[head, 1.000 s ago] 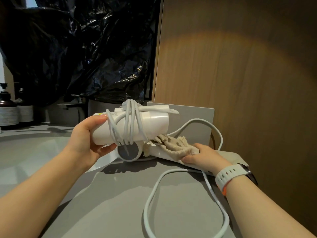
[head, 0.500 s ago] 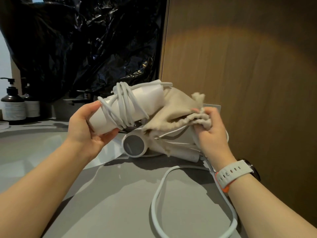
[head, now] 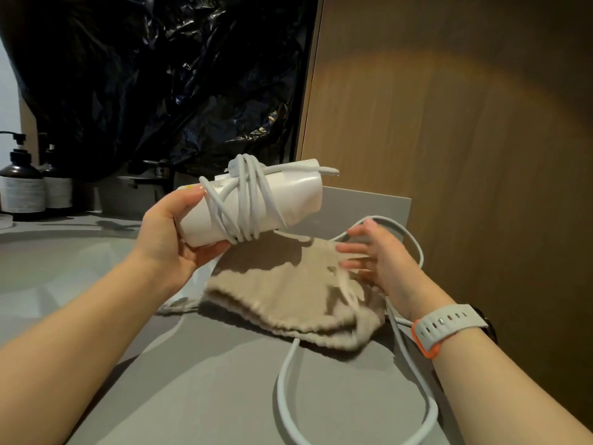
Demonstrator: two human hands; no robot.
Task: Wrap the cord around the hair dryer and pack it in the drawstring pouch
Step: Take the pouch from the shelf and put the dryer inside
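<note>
My left hand [head: 167, 239] grips one end of the white hair dryer [head: 295, 197] and holds it above the counter, roughly level. Several turns of white cord [head: 247, 203] are wound round its body. Below it the beige drawstring pouch [head: 282, 290] lies spread on the grey counter [head: 208, 396], blurred, its gathered mouth facing me. My right hand [head: 385, 261] is at the pouch's right edge with fingers straight and spread, touching the fabric. A long loose loop of white cord [head: 285, 396] runs over the counter under the pouch.
A grey box [head: 369, 207] stands behind the pouch against a wooden wall panel [head: 449, 123]. Black plastic sheeting [head: 160, 75] hangs at the back. Two dark pump bottles [head: 22, 187] stand at the far left beside a sink basin [head: 48, 268].
The pouch, bunched in my raised right hand before, now lies spread on the counter. My right hand has let go and its fingers are straight. The dryer has swung level.
</note>
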